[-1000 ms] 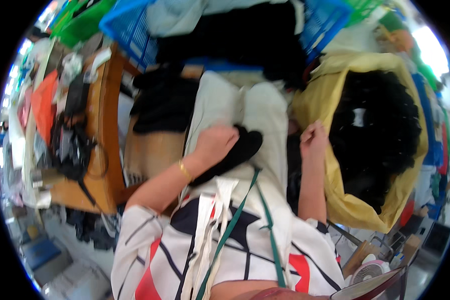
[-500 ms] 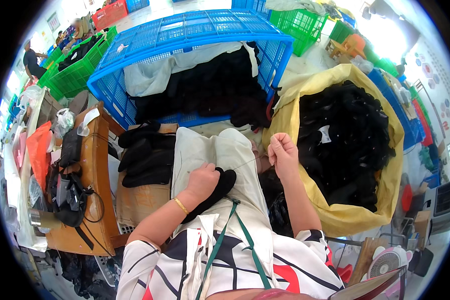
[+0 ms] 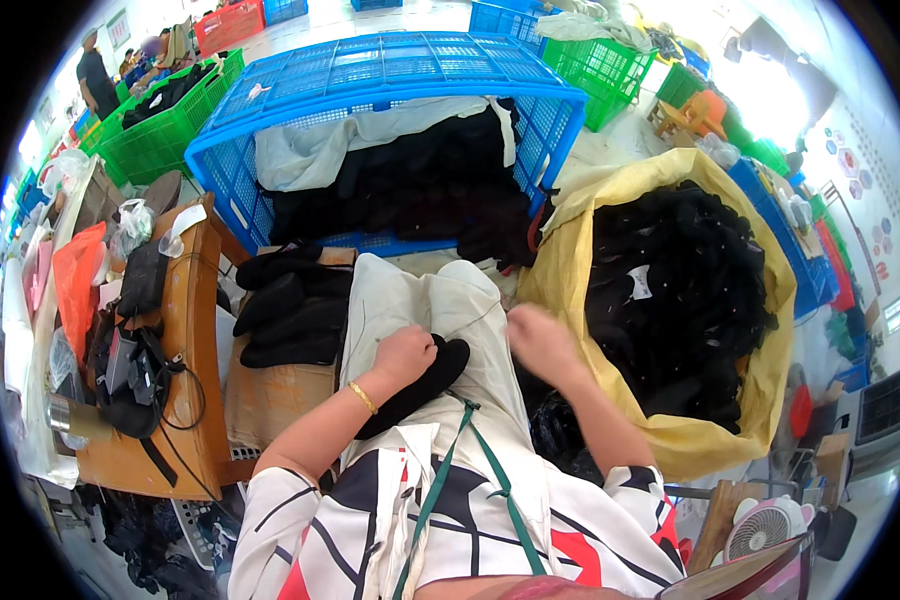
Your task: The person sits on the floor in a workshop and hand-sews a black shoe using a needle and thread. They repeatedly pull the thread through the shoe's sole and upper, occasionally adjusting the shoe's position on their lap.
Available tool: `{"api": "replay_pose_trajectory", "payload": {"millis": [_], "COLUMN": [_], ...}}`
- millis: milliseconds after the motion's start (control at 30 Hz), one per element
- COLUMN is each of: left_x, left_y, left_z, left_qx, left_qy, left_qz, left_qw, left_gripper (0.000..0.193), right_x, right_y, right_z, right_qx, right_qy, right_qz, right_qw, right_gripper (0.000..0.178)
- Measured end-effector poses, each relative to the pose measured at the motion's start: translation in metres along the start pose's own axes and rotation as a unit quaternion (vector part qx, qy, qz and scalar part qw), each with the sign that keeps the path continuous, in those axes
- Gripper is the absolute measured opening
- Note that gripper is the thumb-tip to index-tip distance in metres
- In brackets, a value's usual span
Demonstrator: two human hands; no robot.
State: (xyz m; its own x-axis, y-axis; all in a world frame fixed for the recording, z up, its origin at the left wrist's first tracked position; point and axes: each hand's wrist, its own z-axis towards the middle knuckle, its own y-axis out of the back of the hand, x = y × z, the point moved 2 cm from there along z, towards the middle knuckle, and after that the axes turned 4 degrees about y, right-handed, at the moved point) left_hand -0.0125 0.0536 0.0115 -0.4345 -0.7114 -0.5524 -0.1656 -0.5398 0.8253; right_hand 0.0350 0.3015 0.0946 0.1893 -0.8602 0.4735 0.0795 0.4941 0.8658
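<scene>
On my lap, over a pale apron [image 3: 440,285], lies a soft black cloth slipper [image 3: 432,385] with a rounded end. My left hand [image 3: 406,355] is closed on its upper edge. A thin dark thread [image 3: 467,324] stretches from the slipper toward my right hand [image 3: 544,345], which is held to the right with its fingers drawn together. Motion blurs those fingers; whether they also hold a needle is too small to tell. To the left, several similar black slippers [image 3: 288,305] lie on a cardboard box [image 3: 270,400].
A blue crate [image 3: 385,65] of black pieces lies ahead. At right stands a yellow sack [image 3: 555,265] full of black pieces. A wooden table [image 3: 185,330] with cables and bags borders my left. A small fan [image 3: 760,528] is lower right; people are far left.
My right hand has come down and slightly left, nearer the slipper. My left hand stays on the slipper. The view has shifted a little.
</scene>
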Motion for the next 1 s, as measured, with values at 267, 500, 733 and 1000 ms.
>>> {"api": "replay_pose_trajectory", "payload": {"millis": [267, 500, 733, 1000], "left_x": [0.018, 0.025, 0.043, 0.036], "left_y": [0.001, 0.017, -0.006, -0.004], "left_z": [0.001, 0.018, 0.014, -0.004], "left_qx": [0.026, 0.115, 0.227, 0.166], "left_qy": [0.059, 0.062, 0.151, 0.284], "left_qz": [-0.146, -0.219, -0.386, -0.489], "left_qw": [0.987, 0.967, 0.881, 0.808], "left_gripper": [0.019, 0.014, 0.012, 0.010], "right_x": [0.054, 0.005, 0.039, 0.037], "right_y": [-0.059, -0.046, -0.051, -0.087], "right_z": [-0.031, -0.032, 0.002, 0.034], "right_qx": [0.375, 0.370, 0.283, 0.233], "right_qy": [0.024, -0.088, -0.161, -0.049], "right_qz": [0.063, 0.388, 0.495, 0.342], "right_qw": [0.925, 0.840, 0.806, 0.909], "right_gripper": [0.043, 0.025, 0.019, 0.041]}}
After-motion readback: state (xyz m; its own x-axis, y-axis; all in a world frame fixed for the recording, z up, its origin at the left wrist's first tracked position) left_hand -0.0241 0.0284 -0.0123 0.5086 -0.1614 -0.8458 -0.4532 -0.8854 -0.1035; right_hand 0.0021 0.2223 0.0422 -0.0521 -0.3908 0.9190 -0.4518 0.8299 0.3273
